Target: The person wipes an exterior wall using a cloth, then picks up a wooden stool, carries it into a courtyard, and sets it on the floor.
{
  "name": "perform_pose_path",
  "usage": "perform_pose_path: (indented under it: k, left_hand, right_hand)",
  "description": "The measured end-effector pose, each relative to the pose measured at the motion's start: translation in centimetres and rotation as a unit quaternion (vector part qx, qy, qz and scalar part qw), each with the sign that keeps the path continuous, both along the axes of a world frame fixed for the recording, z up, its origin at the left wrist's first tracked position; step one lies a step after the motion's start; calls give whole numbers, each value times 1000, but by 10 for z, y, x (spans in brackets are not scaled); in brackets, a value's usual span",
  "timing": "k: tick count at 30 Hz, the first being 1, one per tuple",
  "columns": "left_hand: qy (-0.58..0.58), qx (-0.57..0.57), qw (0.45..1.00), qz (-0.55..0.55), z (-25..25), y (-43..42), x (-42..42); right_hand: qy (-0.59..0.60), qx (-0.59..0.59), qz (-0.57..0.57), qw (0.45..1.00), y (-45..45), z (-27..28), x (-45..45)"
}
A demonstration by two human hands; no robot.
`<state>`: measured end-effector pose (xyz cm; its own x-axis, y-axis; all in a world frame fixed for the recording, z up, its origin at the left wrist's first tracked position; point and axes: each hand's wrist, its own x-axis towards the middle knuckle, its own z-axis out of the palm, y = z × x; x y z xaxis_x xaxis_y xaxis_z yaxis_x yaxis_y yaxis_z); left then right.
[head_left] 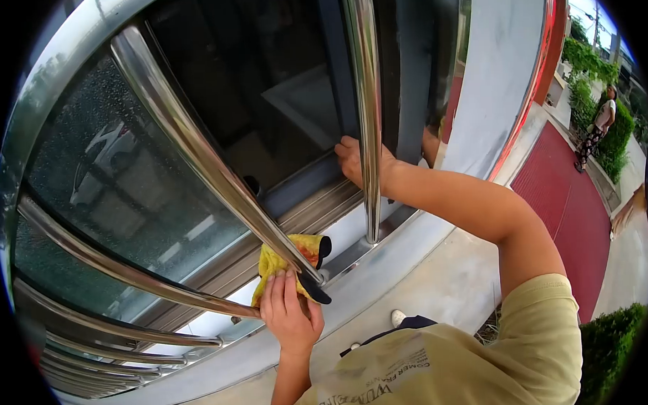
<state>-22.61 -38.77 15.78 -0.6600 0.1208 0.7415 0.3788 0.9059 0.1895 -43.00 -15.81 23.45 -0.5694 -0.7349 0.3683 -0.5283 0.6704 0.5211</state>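
My left hand (291,314) is closed on a yellow cloth (273,265) with dark edging and a reddish patch. The cloth wraps around the foot of a shiny metal bar (193,146) at the window ledge. My right hand (358,160) reaches past another upright bar (367,94), which covers part of it. Its fingers are curled in against the dark window frame (302,185). Whatever may be between those fingers is hidden.
More curved metal bars (133,263) run along the left in front of wet glass (112,178). Below lies a pale ledge (411,249). At the right are a red ramp-like surface (563,194), hedges (615,146), a standing person (601,125) and part of another person's arm (628,212).
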Motion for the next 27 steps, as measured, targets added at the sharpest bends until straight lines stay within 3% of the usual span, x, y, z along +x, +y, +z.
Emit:
perform_pose_path:
  k: [2,4,7,10,12,15,17,19,21,23,25,27]
  left_hand:
    - [-5,14,999,-30,5,-3,0]
    - [-28,22,999,-39,8,-4,0]
    - [-57,27,997,-48,17,-6,0]
    - [-59,40,996,-56,16,-10,2]
    - [-39,74,992,-97,9,-21,4]
    - [14,167,976,-137,7,-31,13]
    - [51,271,948,-159,6,-32,24]
    - [74,303,939,-146,15,-34,40]
    - [96,328,927,-154,13,-39,52]
    - [75,336,920,-188,21,-45,70]
    - [104,409,862,-279,20,-37,80]
    - [-9,388,823,-415,24,-42,87]
  right_hand:
    - [-6,-13,-6,1000,2,-9,-4]
    - [-87,-104,-20,991,1,-24,-19]
    - [-79,-191,122,971,15,-21,-22]
    - [-146,-277,93,945,16,-10,8]
    - [-232,-458,78,855,13,6,52]
    - [-281,-687,89,664,20,-13,101]
    - [-223,-728,35,647,21,-30,140]
    - [-330,-739,25,587,7,-51,185]
    - [-542,-616,104,562,-22,-51,221]
    - [-661,-546,138,497,-52,-53,241]
    - [-696,-526,197,447,-76,-58,247]
    - [-677,-573,280,368,-90,-66,247]
